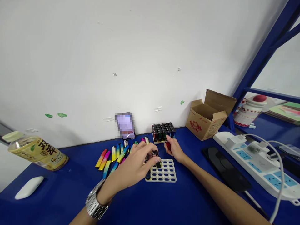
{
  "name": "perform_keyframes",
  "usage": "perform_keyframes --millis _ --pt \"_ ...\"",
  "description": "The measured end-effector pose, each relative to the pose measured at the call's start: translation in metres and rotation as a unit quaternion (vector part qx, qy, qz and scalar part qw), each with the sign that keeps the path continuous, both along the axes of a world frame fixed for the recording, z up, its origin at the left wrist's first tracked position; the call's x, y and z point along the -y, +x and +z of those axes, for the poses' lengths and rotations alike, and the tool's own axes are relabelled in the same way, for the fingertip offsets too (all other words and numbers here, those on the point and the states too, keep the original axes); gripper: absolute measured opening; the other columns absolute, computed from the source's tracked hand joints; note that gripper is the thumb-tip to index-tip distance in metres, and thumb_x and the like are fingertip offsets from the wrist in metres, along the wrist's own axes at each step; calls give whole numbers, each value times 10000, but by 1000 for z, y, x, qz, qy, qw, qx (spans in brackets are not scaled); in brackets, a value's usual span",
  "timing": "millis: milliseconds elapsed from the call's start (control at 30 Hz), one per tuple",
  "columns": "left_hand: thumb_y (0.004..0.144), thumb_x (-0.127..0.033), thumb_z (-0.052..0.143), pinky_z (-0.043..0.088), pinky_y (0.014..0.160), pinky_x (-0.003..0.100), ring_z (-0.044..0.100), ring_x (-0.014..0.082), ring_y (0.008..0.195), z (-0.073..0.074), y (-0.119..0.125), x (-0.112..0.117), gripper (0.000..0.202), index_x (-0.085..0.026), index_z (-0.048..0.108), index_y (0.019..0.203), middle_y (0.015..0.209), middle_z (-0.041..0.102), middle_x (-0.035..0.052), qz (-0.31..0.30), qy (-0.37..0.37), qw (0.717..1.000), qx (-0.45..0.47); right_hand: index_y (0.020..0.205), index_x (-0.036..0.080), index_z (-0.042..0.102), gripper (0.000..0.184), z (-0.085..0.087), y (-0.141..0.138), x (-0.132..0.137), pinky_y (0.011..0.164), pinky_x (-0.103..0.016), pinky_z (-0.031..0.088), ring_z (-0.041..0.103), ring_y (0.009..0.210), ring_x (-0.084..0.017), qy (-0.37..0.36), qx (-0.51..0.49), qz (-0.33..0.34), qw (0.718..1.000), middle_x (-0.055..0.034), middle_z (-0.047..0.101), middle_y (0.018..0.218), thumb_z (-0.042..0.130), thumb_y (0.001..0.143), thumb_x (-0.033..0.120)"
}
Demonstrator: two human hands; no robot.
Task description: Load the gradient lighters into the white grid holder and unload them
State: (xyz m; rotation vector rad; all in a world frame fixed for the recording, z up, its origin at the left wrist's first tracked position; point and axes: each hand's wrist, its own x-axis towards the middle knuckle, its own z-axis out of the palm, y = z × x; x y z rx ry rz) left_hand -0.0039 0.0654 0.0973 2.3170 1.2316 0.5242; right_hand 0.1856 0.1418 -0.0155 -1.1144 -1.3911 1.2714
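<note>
My left hand (138, 159) is closed on a black-topped lighter (159, 163), tilted above a white tray with rows of holes (167, 175). More dark lighters stand at the tray's left side, partly hidden by my fingers. My right hand (174, 148) grips a red lighter (167, 144), just behind the tray's right corner. Beyond it, a second tray is packed with upright black-topped lighters (161, 129). Left of my left hand lie several shiny cases in gradient colours (106, 157); my hand and forearm cover some of them.
Against the wall leans a phone (125, 125). An open cardboard box (206, 120) stands at the back right. Further right are a black phone (226, 168) and a power strip (255, 165) with cables. A drink bottle (39, 153) and a white mouse (29, 187) are at the left.
</note>
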Motion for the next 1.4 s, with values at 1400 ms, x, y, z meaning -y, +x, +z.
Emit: perform_keyframes --millis 1400 --pt "819 -223 494 339 558 278 619 230 781 -49 -12 -8 90 -169 551 775 833 642 94 180 -105 942 -262 622 125 654 295 69 5 35 452 -209 275 407 430 -76 235 308 277 879 1 551 495 570 862 275"
